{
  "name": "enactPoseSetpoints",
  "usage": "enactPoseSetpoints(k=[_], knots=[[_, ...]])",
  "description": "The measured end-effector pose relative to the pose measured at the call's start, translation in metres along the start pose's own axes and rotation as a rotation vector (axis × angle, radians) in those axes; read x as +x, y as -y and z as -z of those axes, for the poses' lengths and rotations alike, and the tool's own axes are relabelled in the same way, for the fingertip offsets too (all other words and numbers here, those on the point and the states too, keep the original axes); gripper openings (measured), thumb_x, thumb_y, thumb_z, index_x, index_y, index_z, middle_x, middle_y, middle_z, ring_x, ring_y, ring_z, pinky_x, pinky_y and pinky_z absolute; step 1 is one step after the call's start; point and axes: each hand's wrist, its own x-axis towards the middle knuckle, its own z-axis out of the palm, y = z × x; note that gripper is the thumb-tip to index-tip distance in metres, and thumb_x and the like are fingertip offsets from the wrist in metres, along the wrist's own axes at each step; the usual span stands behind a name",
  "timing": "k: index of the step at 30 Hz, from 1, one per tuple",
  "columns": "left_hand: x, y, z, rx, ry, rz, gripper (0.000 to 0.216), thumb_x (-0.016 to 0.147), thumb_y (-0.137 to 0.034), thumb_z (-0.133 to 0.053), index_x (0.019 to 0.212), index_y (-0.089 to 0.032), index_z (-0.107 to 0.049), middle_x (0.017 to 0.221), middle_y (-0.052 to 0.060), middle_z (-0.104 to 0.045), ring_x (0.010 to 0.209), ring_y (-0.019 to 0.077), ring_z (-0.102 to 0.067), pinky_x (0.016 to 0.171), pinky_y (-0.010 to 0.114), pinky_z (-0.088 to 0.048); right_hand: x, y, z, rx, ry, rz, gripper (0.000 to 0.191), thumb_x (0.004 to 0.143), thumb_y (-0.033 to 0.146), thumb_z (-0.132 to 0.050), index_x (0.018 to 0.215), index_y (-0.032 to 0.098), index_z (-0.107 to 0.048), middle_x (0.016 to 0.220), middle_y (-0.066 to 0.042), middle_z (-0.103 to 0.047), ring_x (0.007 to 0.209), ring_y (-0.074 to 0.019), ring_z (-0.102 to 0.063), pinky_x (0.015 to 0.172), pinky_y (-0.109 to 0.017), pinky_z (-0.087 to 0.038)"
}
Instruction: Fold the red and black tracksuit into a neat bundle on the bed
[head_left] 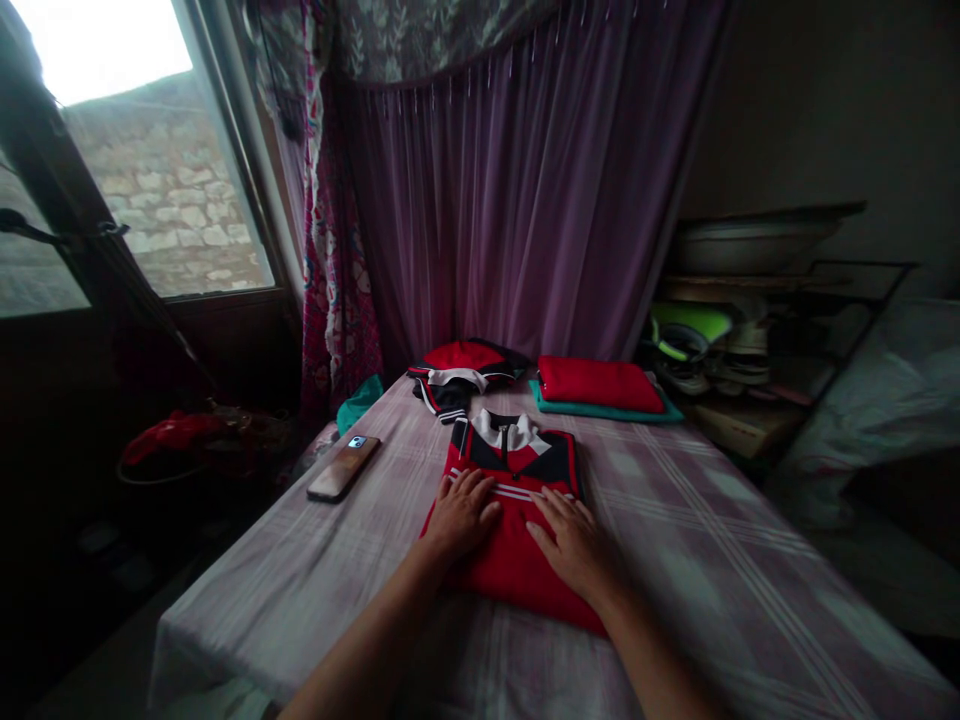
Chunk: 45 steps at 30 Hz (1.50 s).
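Observation:
A folded red shirt [517, 470] with a black yoke and white collar lies on the checked cloth of the bed [712, 560]. My left hand [461, 512] rests flat on its left half, fingers stretched out. Beside it, my right hand [574, 540] lies flat on the right half, fingers also spread. Neither hand grips the fabric.
A phone [343, 467] lies to the left of the shirt. Behind it sit a folded red-black garment [461, 372] and a red folded piece on a teal one [600, 388]. A purple curtain [525, 200] hangs at the back. Cluttered shelves [750, 330] stand to the right, a window [150, 170] to the left.

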Motion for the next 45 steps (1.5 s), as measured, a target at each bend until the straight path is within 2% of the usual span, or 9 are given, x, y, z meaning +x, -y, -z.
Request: enactPoseSetpoints(k=[8,13,17,20,28,32,35,39,45], knots=[[0.0,-0.002,0.0,-0.039,-0.045,0.043,0.043,0.101,-0.043,-0.038,0.139,-0.03,-0.053,0.154,0.005,-0.046,0.144,0.0261,-0.037,0.116,0.054,-0.032,0.002,-0.012,-0.013,0.111,-0.181,-0.064,0.044,0.097,0.035,-0.039,0.122,0.016,-0.069,0.14,-0.016,-0.058,0.129,-0.0257,-0.055,0.108,-0.04,-0.045],[0.0,0.011,0.012,-0.065,-0.163,0.281,0.044,0.1,-0.029,-0.037,0.138,-0.014,-0.051,0.145,0.016,-0.054,0.131,0.0241,-0.053,0.109,0.039,-0.042,0.007,-0.033,-0.022,0.198,-0.348,-0.184,0.048,0.093,0.038,-0.039,0.124,0.012,-0.066,0.142,-0.02,-0.054,0.128,-0.0284,-0.055,0.105,-0.042,-0.047],[-0.006,0.022,0.027,-0.024,-0.023,0.338,0.033,0.096,-0.033,-0.047,0.119,-0.016,-0.063,0.118,0.013,-0.071,0.112,0.0258,-0.065,0.097,0.037,-0.048,0.008,-0.051,-0.029,0.245,-0.266,-0.326,0.049,0.088,0.039,-0.045,0.129,0.017,-0.062,0.123,-0.016,-0.067,0.108,-0.0276,-0.066,0.091,-0.041,-0.054],[-0.006,0.022,0.036,0.005,-0.029,0.358,0.028,0.092,-0.036,-0.056,0.11,-0.017,-0.066,0.112,0.013,-0.073,0.11,0.0276,-0.065,0.094,0.038,-0.048,0.01,-0.056,-0.028,0.315,-0.195,-0.399,0.051,0.085,0.035,-0.047,0.132,0.019,-0.059,0.106,-0.011,-0.072,0.086,-0.0231,-0.069,0.075,-0.035,-0.055],[0.019,0.021,0.046,-0.17,-0.194,0.362,0.03,0.093,-0.028,-0.052,0.121,-0.021,-0.059,0.119,0.007,-0.07,0.106,0.0208,-0.066,0.088,0.031,-0.049,0.044,-0.05,0.007,0.263,-0.318,-0.327,0.046,0.083,0.025,-0.048,0.125,0.025,-0.066,0.104,-0.007,-0.069,0.087,-0.0203,-0.065,0.074,-0.031,-0.052],[0.023,0.028,0.032,-0.096,-0.068,0.335,0.04,0.093,-0.026,-0.051,0.131,-0.015,-0.056,0.124,0.014,-0.068,0.114,0.0256,-0.064,0.095,0.035,-0.048,0.046,-0.053,-0.014,0.173,-0.227,-0.328,0.04,0.084,0.018,-0.045,0.113,0.023,-0.073,0.099,-0.008,-0.069,0.085,-0.0194,-0.066,0.075,-0.03,-0.052],[0.017,0.031,0.023,-0.077,-0.046,0.323,0.042,0.094,-0.028,-0.049,0.133,-0.014,-0.055,0.125,0.016,-0.067,0.117,0.0272,-0.062,0.099,0.038,-0.047,0.037,-0.057,-0.032,0.144,-0.249,-0.261,0.038,0.089,0.019,-0.041,0.103,0.022,-0.076,0.101,-0.01,-0.069,0.092,-0.0203,-0.066,0.083,-0.032,-0.053],[0.008,0.023,0.028,-0.034,-0.063,0.295,0.046,0.096,-0.029,-0.044,0.14,-0.017,-0.05,0.135,0.015,-0.061,0.122,0.0257,-0.059,0.103,0.039,-0.046,0.031,-0.055,-0.025,0.093,-0.256,-0.224,0.039,0.09,0.021,-0.04,0.105,0.022,-0.076,0.111,-0.01,-0.069,0.101,-0.0214,-0.066,0.091,-0.035,-0.052],[-0.009,-0.01,0.024,0.103,-0.117,0.089,0.045,0.098,-0.045,-0.042,0.138,-0.029,-0.054,0.151,0.009,-0.049,0.141,0.0318,-0.04,0.119,0.063,-0.017,0.016,-0.021,0.002,0.009,-0.213,-0.06,0.042,0.094,0.033,-0.04,0.124,0.021,-0.068,0.137,-0.012,-0.061,0.127,-0.0258,-0.054,0.104,-0.043,-0.044]])
